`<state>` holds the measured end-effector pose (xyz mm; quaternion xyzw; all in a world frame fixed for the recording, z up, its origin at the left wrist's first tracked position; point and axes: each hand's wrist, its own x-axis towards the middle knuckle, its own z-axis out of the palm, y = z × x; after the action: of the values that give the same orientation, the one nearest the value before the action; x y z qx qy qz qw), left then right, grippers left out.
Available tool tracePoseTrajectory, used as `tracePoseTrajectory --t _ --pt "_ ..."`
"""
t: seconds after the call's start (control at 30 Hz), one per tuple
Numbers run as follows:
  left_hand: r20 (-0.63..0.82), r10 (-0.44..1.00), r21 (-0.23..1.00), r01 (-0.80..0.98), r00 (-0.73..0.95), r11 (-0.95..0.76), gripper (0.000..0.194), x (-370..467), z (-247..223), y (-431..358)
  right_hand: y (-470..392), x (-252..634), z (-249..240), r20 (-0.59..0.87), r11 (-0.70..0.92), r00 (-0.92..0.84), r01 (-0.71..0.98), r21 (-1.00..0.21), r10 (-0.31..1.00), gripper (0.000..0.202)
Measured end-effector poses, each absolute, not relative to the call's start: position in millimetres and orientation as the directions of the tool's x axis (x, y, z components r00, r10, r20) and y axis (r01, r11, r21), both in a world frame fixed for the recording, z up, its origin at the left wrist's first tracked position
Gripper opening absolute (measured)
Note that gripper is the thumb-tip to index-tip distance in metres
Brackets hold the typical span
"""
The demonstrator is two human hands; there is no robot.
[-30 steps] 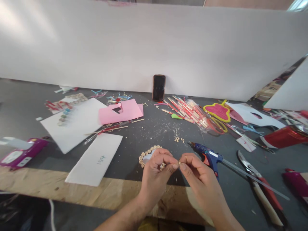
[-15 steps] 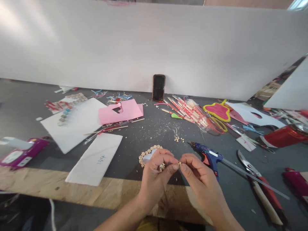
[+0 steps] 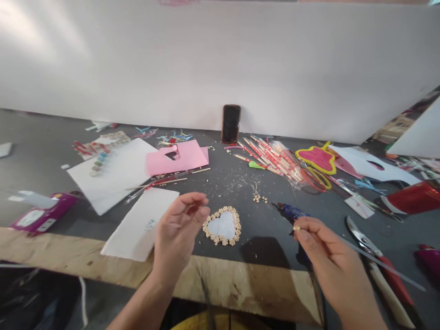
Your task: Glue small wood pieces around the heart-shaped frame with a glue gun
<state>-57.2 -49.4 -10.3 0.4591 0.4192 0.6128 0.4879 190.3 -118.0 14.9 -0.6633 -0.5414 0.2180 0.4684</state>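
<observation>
A white heart (image 3: pixel 222 225) edged with small pale wooden pieces lies flat on the dark table. Just left of it, my left hand (image 3: pixel 178 231) hovers with thumb and fingers apart, holding nothing. My right hand (image 3: pixel 326 259) is closed in a pinch on a small pale wooden piece (image 3: pixel 296 228). Behind that hand lies a blue glue gun (image 3: pixel 292 211), partly covered, with a clear glue stick (image 3: pixel 385 265) reaching out to the right. A little pile of similar wooden pieces (image 3: pixel 260 199) sits beyond the heart.
White cards (image 3: pixel 137 233) and a pink cut card (image 3: pixel 192 158) lie to the left, near a purple device (image 3: pixel 44 213). Red-striped sticks (image 3: pixel 271 158) spread at the back, before a propped phone (image 3: pixel 231 123). Pruning shears (image 3: pixel 381 263) and a red can (image 3: pixel 415 197) occupy the right.
My hands have parted: the left moved left, uncovering the heart, and the right moved right over the glue gun, keeping the small wooden piece. The view has shifted slightly.
</observation>
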Motion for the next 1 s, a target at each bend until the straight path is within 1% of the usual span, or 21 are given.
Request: tracePoseTrajectory --t 0.1,0.2,0.27,0.4,0.47,0.53,0.6,0.67,0.73,0.87,1.0 --pt "0.154 0.976 0.972 -0.155 -0.153 -0.177 0.022 -70.0 -12.3 -48.1 -117.9 199.8 6.7 0.27 0.048 0.262 0.629 -0.776 0.927 0.02" --pt "0.116 0.98 0.987 -0.09 -0.161 -0.132 0.023 -80.2 -16.2 -49.2 -116.2 204.4 -0.1 0.265 0.075 0.154 0.721 -0.688 0.952 0.02" --pt "0.103 0.977 0.993 -0.044 -0.187 -0.113 0.022 -89.1 -20.4 -49.3 -114.6 208.2 1.6 0.275 0.083 0.132 0.755 -0.651 0.952 0.021" --pt "0.128 0.939 0.992 0.021 -0.319 -0.128 0.024 -116.0 -29.4 -45.9 -106.6 225.5 25.0 0.367 0.044 0.182 0.847 -0.529 0.912 0.022" --pt "0.15 0.903 0.988 0.036 -0.403 -0.149 0.022 -130.6 -31.5 -43.3 -96.7 238.3 40.9 0.39 0.013 0.206 0.871 -0.492 0.898 0.022" --pt "0.159 0.868 0.984 0.008 -0.47 -0.176 0.019 -143.0 -31.2 -40.7 -81.6 251.3 53.1 0.417 -0.064 0.27 0.893 -0.446 0.868 0.025" --pt "0.195 0.828 0.966 -0.044 -0.526 -0.255 0.021 -151.7 -29.2 -38.6 -62.3 261.4 58.3 0.413 -0.147 0.333 0.895 -0.42 0.848 0.028" --pt "0.236 0.785 0.942 -0.064 -0.573 -0.33 0.023 -157.0 -26.7 -37.5 -41.3 266.3 55.3 0.381 -0.137 0.302 0.905 -0.404 0.874 0.028" --pt "0.253 0.755 0.936 -0.045 -0.605 -0.35 0.021 -159.9 -24.3 -37.7 -20.9 265.6 45.3 0.296 -0.094 0.218 0.919 -0.382 0.93 0.024" --pt "0.211 0.746 0.96 -0.009 -0.632 -0.279 0.017 -162.2 -20.4 -41.1 12.1 254.8 18.1 0.106 0.004 0.033 0.945 -0.328 0.994 0.018" --pt "0.125 0.754 0.977 -0.054 -0.645 -0.208 0.018 -160.8 -18.8 -43.5 35.5 244.6 -2.4 -0.059 0.085 -0.105 0.958 -0.273 0.993 0.019"
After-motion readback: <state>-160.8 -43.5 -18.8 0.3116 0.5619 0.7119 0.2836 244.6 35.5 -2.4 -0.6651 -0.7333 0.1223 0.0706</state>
